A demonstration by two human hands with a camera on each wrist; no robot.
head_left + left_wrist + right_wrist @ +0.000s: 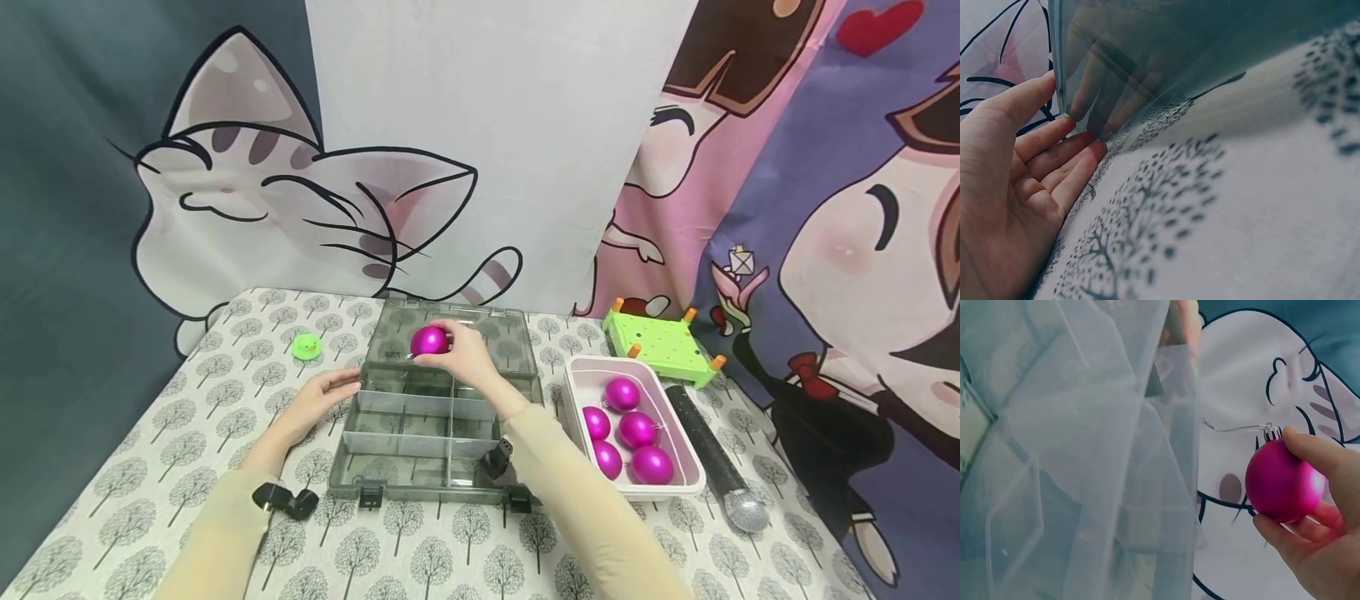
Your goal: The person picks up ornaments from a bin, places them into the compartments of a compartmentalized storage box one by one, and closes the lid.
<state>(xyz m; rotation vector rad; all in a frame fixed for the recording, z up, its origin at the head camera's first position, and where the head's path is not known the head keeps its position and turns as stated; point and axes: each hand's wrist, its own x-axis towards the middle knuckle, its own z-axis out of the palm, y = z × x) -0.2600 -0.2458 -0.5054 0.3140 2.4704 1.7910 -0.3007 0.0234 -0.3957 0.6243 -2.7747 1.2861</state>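
My right hand grips a shiny magenta Christmas ball over the back of a clear grey compartment box. In the right wrist view, the ball has a silver cap and string loop, with my fingers and thumb around it. The box lies with its lid folded back; white dividers split the inside. At the box's left side is my left hand. Seen from the left wrist, its loosely extended fingertips touch the box's wall.
Right of the box stands a white bin holding several magenta balls. Beyond it are an upturned green toy table with orange legs and a black microphone. A green rubber duck sits at the back left of the tree-patterned cloth.
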